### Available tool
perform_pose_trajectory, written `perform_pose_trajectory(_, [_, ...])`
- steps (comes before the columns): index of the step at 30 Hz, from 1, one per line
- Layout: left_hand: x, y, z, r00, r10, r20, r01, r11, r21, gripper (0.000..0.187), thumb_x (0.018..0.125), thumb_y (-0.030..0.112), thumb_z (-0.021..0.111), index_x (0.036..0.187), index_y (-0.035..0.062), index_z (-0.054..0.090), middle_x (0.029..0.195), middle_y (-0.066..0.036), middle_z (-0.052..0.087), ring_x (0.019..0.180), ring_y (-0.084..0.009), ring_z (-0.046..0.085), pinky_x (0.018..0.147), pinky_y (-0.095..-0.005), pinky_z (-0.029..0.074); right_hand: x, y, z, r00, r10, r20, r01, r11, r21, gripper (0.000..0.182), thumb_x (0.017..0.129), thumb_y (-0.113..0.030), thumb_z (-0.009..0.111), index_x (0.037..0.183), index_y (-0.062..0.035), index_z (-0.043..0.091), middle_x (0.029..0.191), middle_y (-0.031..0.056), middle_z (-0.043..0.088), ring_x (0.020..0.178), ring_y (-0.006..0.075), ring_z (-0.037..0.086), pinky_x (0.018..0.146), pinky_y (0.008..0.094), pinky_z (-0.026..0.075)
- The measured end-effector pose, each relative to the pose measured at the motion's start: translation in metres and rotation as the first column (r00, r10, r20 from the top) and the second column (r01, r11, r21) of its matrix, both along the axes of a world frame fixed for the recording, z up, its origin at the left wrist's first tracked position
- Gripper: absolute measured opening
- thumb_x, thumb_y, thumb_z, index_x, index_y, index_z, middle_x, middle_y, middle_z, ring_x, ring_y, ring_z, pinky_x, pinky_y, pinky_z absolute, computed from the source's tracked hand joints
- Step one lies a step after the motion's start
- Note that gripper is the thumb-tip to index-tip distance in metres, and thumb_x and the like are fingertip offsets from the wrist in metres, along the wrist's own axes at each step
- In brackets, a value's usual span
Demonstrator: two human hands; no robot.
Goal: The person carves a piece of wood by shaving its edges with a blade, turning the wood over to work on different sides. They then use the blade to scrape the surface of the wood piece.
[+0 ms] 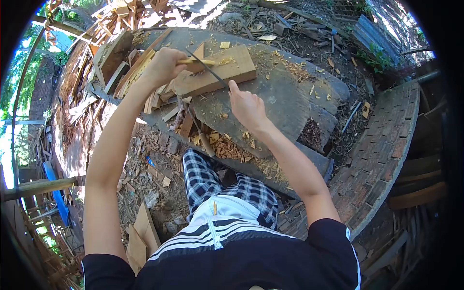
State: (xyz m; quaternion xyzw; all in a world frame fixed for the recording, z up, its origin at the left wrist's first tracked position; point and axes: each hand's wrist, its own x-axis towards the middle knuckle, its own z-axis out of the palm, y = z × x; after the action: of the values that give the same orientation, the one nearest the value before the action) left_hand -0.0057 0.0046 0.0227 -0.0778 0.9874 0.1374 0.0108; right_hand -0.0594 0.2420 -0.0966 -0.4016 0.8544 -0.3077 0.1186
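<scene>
My left hand (pixel 165 65) is closed around one end of a slim, pale yellow piece of wood (pixel 202 62), holding it above a thick wooden block (pixel 217 83). In my right hand (pixel 247 109) is a knife (pixel 209 69) with a long, thin, dark blade; the fist hides its handle. That blade slants up and left across the wood piece, close to my left fingers. Pale shavings (pixel 226 61) lie on top of the block, which rests on a worn, dark wooden work surface (pixel 285 108).
A tool with a wooden handle (pixel 207 144) leans at the near edge above a heap of chips (pixel 227 147). Boards and offcuts (pixel 113 63) crowd the left side. A low curved brick wall (pixel 382 150) stands at right. Scraps litter the ground.
</scene>
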Motion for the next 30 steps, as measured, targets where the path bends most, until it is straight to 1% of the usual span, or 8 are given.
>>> perform_pose_trajectory(4, [-0.012, -0.003, -0.001, 0.995, -0.095, -0.017, 0.094, 0.994, -0.060, 0.021, 0.077, 0.008, 0.070, 0.096, 0.0018, 0.072, 0.085, -0.020, 0.068, 0.078, -0.0353, 0.067, 0.073, -0.0402, 0.053, 0.006, 0.010, 0.017, 1.000, 0.010, 0.028, -0.010, 1.000, 0.008, 0.019, 0.098, -0.021, 0.045, 0.111, -0.0069, 0.046, 0.073, 0.0229, 0.066, 0.073, 0.0450, 0.065, 0.065, 0.0560, 0.050])
perform_pose_trajectory(10, [-0.017, -0.010, 0.004, 0.988, -0.150, -0.045, 0.142, 0.979, -0.148, 0.021, 0.076, 0.008, 0.071, 0.096, 0.0016, 0.072, 0.084, -0.020, 0.069, 0.077, -0.0333, 0.068, 0.073, -0.0396, 0.053, -0.014, 0.010, -0.017, 0.997, -0.048, 0.055, 0.044, 0.997, 0.065, 0.021, 0.098, -0.021, 0.042, 0.114, -0.0073, 0.043, 0.077, 0.0245, 0.066, 0.078, 0.0468, 0.065, 0.069, 0.0575, 0.049])
perform_pose_trajectory(14, [-0.014, -0.007, 0.000, 0.998, -0.008, 0.055, 0.012, 0.998, -0.068, 0.020, 0.076, 0.008, 0.071, 0.095, 0.0006, 0.073, 0.086, -0.020, 0.070, 0.077, -0.0318, 0.069, 0.075, -0.0377, 0.055, 0.001, 0.009, 0.006, 0.983, 0.014, 0.182, -0.026, 0.998, 0.065, 0.023, 0.098, -0.022, 0.042, 0.115, -0.0075, 0.043, 0.081, 0.0262, 0.066, 0.081, 0.0486, 0.064, 0.073, 0.0586, 0.048])
perform_pose_trajectory(17, [-0.010, -0.017, -0.005, 0.994, -0.084, -0.068, 0.080, 0.995, -0.067, 0.021, 0.075, 0.007, 0.072, 0.095, -0.0014, 0.071, 0.081, -0.021, 0.069, 0.073, -0.0302, 0.069, 0.070, -0.0362, 0.052, -0.013, 0.002, -0.018, 0.990, -0.035, 0.135, 0.030, 0.999, 0.036, 0.024, 0.098, -0.023, 0.043, 0.116, -0.0077, 0.043, 0.082, 0.0278, 0.066, 0.082, 0.0500, 0.063, 0.073, 0.0589, 0.048])
perform_pose_trajectory(19, [-0.018, -0.014, 0.002, 0.998, -0.064, -0.020, 0.062, 0.995, -0.084, 0.023, 0.074, 0.010, 0.073, 0.095, -0.0009, 0.072, 0.084, -0.021, 0.069, 0.078, -0.0320, 0.069, 0.074, -0.0378, 0.053, -0.023, 0.000, -0.019, 0.992, -0.056, 0.114, 0.042, 0.992, 0.123, 0.019, 0.094, -0.016, 0.044, 0.110, -0.0059, 0.044, 0.084, 0.0263, 0.067, 0.085, 0.0472, 0.065, 0.073, 0.0575, 0.049])
perform_pose_trajectory(21, [-0.015, -0.012, -0.001, 0.998, -0.022, 0.055, 0.025, 0.997, -0.068, 0.025, 0.073, 0.012, 0.074, 0.094, -0.0004, 0.073, 0.087, -0.020, 0.070, 0.082, -0.0337, 0.068, 0.078, -0.0393, 0.054, -0.015, 0.002, -0.011, 0.986, -0.039, 0.161, 0.019, 0.993, 0.120, 0.022, 0.096, -0.020, 0.044, 0.114, -0.0066, 0.044, 0.084, 0.0267, 0.066, 0.085, 0.0483, 0.064, 0.072, 0.0576, 0.049])
perform_pose_trajectory(26, [-0.023, -0.021, 0.007, 1.000, -0.011, 0.028, 0.013, 0.997, -0.075, 0.024, 0.073, 0.013, 0.073, 0.092, -0.0013, 0.072, 0.088, -0.021, 0.070, 0.082, -0.0324, 0.069, 0.078, -0.0386, 0.054, -0.009, 0.000, -0.023, 0.977, -0.061, 0.203, 0.049, 0.997, 0.063, 0.025, 0.098, -0.024, 0.044, 0.117, -0.0073, 0.044, 0.084, 0.0269, 0.066, 0.085, 0.0493, 0.063, 0.072, 0.0578, 0.050])
perform_pose_trajectory(30, [-0.028, -0.024, 0.005, 0.999, -0.046, 0.026, 0.048, 0.995, -0.088, 0.024, 0.072, 0.013, 0.073, 0.091, -0.0014, 0.072, 0.088, -0.021, 0.070, 0.080, -0.0319, 0.069, 0.076, -0.0382, 0.054, -0.022, -0.004, -0.017, 0.984, -0.058, 0.166, 0.032, 0.987, 0.157, 0.025, 0.098, -0.024, 0.044, 0.116, -0.0071, 0.044, 0.084, 0.0281, 0.065, 0.084, 0.0504, 0.062, 0.073, 0.0585, 0.049])
